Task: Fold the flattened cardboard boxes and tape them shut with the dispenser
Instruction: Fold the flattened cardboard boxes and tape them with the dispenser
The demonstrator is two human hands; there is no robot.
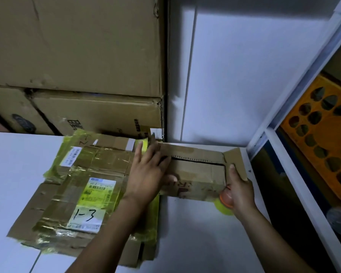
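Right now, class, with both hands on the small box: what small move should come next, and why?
Probably close the long flaps of the box: a dark gap shows between them, the left hand lies flat on one end, and the right hand pinches the raised end flap. Tape likely needs a shut seam.

The white table [195,233] held a pile of flat boxes [83,186], a small brown box [197,174] and some yellow tape [223,209].
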